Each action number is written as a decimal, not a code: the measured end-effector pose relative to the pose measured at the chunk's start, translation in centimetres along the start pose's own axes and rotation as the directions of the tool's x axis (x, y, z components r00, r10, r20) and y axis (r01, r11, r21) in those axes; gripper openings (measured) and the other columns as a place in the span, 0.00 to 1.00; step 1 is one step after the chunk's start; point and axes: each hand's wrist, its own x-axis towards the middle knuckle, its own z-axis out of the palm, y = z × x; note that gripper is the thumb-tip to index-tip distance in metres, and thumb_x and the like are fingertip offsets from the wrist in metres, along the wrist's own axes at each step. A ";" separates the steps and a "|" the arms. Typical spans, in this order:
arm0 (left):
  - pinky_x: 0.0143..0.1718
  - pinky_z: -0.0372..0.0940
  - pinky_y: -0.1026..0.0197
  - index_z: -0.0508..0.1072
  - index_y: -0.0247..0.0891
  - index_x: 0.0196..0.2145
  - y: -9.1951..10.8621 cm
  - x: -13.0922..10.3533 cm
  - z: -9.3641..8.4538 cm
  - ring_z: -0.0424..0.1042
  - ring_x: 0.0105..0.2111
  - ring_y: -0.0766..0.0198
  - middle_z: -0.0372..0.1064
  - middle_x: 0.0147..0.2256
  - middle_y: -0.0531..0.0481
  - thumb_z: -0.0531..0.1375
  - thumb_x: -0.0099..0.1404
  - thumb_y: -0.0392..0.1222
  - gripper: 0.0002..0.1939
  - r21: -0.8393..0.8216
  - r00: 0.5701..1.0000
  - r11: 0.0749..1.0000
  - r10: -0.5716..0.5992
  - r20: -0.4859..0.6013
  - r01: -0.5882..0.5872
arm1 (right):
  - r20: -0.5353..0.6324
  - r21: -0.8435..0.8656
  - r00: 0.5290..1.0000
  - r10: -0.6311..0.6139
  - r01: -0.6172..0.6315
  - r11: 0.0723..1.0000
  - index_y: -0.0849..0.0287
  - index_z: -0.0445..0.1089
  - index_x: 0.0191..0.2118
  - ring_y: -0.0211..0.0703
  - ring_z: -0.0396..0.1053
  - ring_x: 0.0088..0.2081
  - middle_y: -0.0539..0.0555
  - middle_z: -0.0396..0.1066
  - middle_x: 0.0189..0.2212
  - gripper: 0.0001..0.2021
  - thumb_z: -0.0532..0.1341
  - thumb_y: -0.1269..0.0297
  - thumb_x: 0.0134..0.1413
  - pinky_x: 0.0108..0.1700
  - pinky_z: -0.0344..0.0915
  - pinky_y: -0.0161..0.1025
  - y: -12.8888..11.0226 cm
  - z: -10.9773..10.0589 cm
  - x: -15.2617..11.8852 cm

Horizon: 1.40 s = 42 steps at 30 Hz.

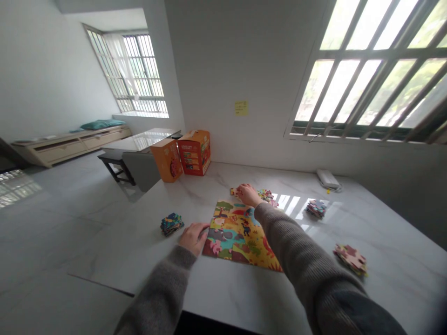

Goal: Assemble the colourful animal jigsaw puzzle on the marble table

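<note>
A colourful jigsaw puzzle [240, 232] with animals and trees lies assembled on the white marbled table. My left hand [193, 238] rests against its left edge, fingers stretched and a little apart, holding nothing. Beyond the puzzle's far edge, my right hand [247, 194] has its fingers closed on a small yellowish puzzle piece [233, 191], which shows partly at the fingertips. Loose puzzle pieces [268, 197] lie in a pile just right of that hand. My right forearm hides the right part of the puzzle.
Stacked dark puzzle pieces [172, 224] sit to the left. Two more piles, bluish pieces [316, 209] and pinkish pieces [351, 258], lie to the right. An orange box [166, 160] and a red-orange box [195, 153] stand at the back left, a white device [328, 179] at the back right.
</note>
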 end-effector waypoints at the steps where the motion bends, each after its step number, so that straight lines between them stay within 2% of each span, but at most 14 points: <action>1: 0.52 0.64 0.52 0.74 0.40 0.49 0.0 0.0 0.0 0.71 0.49 0.54 0.75 0.46 0.45 0.54 0.65 0.37 0.17 0.000 1.000 1.000 0.000 0.001 0.000 | 0.007 0.003 1.000 -0.001 0.001 1.000 0.58 0.75 0.43 0.52 0.63 0.51 0.60 0.73 0.48 0.10 0.56 0.67 0.62 0.50 0.58 0.42 0.0 0.3 0.3; 7: 0.51 0.64 0.52 0.74 0.40 0.50 0.1 0.0 -0.2 0.70 0.49 0.53 0.75 0.48 0.44 0.54 0.65 0.37 0.17 -0.003 0.999 1.000 0.014 0.034 -0.014 | 0.025 0.072 1.000 0.016 -0.018 0.997 0.58 0.75 0.38 0.54 0.62 0.49 0.61 0.71 0.43 0.06 0.61 0.66 0.57 0.51 0.57 0.45 -0.2 1.0 1.2; 11: 0.52 0.63 0.52 0.74 0.40 0.49 0.3 0.0 -0.5 0.70 0.50 0.53 0.75 0.48 0.45 0.55 0.64 0.37 0.16 -0.001 0.999 1.000 0.014 0.041 -0.014 | -0.015 0.201 0.998 0.062 -0.058 0.978 0.59 0.73 0.47 0.53 0.62 0.49 0.62 0.68 0.48 0.18 0.67 0.68 0.47 0.51 0.58 0.44 -0.2 0.8 1.5; 13: 0.52 0.63 0.52 0.74 0.40 0.49 0.3 0.0 -0.6 0.70 0.50 0.54 0.75 0.48 0.45 0.54 0.64 0.37 0.16 -0.002 0.999 1.000 0.022 0.049 -0.022 | -0.029 0.299 0.994 0.101 -0.088 0.950 0.60 0.72 0.50 0.47 0.65 0.43 0.60 0.68 0.46 0.21 0.66 0.70 0.47 0.47 0.61 0.41 -0.2 0.6 1.4; 16: 0.52 0.63 0.52 0.73 0.40 0.50 0.3 0.0 -0.6 0.70 0.50 0.54 0.74 0.49 0.45 0.54 0.65 0.37 0.17 0.000 0.998 1.000 0.026 0.052 -0.026 | -0.020 0.467 0.986 0.166 -0.138 0.873 0.64 0.73 0.44 0.39 0.65 0.30 0.54 0.70 0.32 0.12 0.61 0.69 0.53 0.37 0.63 0.37 -0.3 0.1 1.1; 19: 0.52 0.64 0.52 0.73 0.39 0.49 0.2 0.0 -0.5 0.70 0.50 0.53 0.74 0.48 0.44 0.55 0.64 0.37 0.16 0.007 0.998 1.000 0.030 0.049 -0.031 | 0.010 0.635 0.982 0.187 -0.151 0.758 0.62 0.70 0.35 0.37 0.63 0.24 0.49 0.66 0.23 0.08 0.59 0.63 0.57 0.28 0.62 0.34 -0.7 -0.8 0.1; 23: 0.54 0.63 0.50 0.74 0.39 0.48 0.2 -0.1 -0.2 0.68 0.50 0.53 0.73 0.48 0.44 0.55 0.65 0.37 0.16 0.017 0.998 0.998 0.063 -0.013 -0.062 | 0.034 0.805 0.989 0.144 -0.112 0.583 0.59 0.65 0.34 0.37 0.70 0.26 0.51 0.70 0.25 0.12 0.60 0.55 0.59 0.30 0.69 0.35 -2.2 -2.8 -3.1; 24: 0.55 0.62 0.50 0.74 0.39 0.48 0.3 -0.1 -0.3 0.67 0.50 0.53 0.73 0.48 0.44 0.55 0.65 0.38 0.16 0.018 0.997 0.997 0.071 -0.027 -0.070 | 0.046 0.851 0.991 0.125 -0.104 0.515 0.58 0.64 0.35 0.38 0.72 0.27 0.51 0.71 0.26 0.13 0.61 0.53 0.59 0.32 0.72 0.37 -2.7 -3.4 -4.2; 26: 0.56 0.62 0.50 0.74 0.40 0.49 0.4 -0.1 -0.4 0.67 0.50 0.53 0.72 0.49 0.45 0.55 0.65 0.39 0.16 0.019 0.996 0.997 0.078 -0.044 -0.077 | 0.095 0.965 0.993 0.077 -0.110 0.236 0.58 0.63 0.35 0.40 0.74 0.29 0.50 0.71 0.26 0.15 0.65 0.52 0.55 0.35 0.75 0.40 -3.8 -4.5 -6.4; 27: 0.56 0.62 0.51 0.74 0.40 0.49 0.5 -0.1 -0.5 0.66 0.50 0.54 0.72 0.48 0.45 0.55 0.64 0.39 0.16 0.018 0.995 0.997 0.081 -0.050 -0.080 | 0.113 0.983 0.992 0.053 -0.119 0.137 0.57 0.63 0.35 0.40 0.74 0.28 0.48 0.70 0.25 0.16 0.67 0.53 0.53 0.36 0.75 0.41 -4.4 -4.9 -7.5; 29: 0.56 0.62 0.51 0.74 0.40 0.48 0.8 -0.1 -0.7 0.66 0.50 0.54 0.72 0.48 0.45 0.54 0.64 0.38 0.16 0.016 0.994 0.996 0.090 -0.060 -0.089 | 0.119 0.991 0.992 0.041 -0.121 0.056 0.57 0.62 0.34 0.40 0.74 0.28 0.47 0.70 0.25 0.16 0.69 0.54 0.52 0.36 0.75 0.42 -5.4 -5.7 -9.6; 36: 0.54 0.63 0.51 0.75 0.40 0.45 1.5 0.3 -1.4 0.68 0.48 0.54 0.74 0.46 0.45 0.54 0.64 0.38 0.15 -0.003 0.991 0.993 0.115 -0.062 -0.115 | 0.077 0.984 0.994 0.083 -0.089 0.154 0.58 0.67 0.37 0.38 0.73 0.31 0.50 0.73 0.31 0.12 0.67 0.57 0.55 0.38 0.72 0.40 -7.9 -5.9 -15.3; 39: 0.53 0.64 0.51 0.75 0.40 0.44 1.8 0.3 -1.5 0.69 0.47 0.53 0.74 0.45 0.45 0.53 0.64 0.39 0.14 -0.009 0.991 0.994 0.108 -0.080 -0.109 | 0.075 0.981 0.994 0.076 -0.088 0.172 0.58 0.69 0.42 0.39 0.73 0.32 0.51 0.73 0.35 0.13 0.66 0.57 0.55 0.39 0.72 0.41 -8.3 -5.7 -17.0; 42: 0.52 0.65 0.51 0.75 0.40 0.43 1.9 0.5 -1.7 0.70 0.46 0.53 0.75 0.43 0.45 0.53 0.64 0.39 0.14 -0.025 0.990 0.993 0.111 -0.091 -0.114 | 0.079 0.975 0.992 0.095 -0.097 0.201 0.57 0.70 0.43 0.40 0.73 0.33 0.51 0.73 0.33 0.12 0.65 0.58 0.56 0.39 0.71 0.41 -8.4 -5.4 -18.0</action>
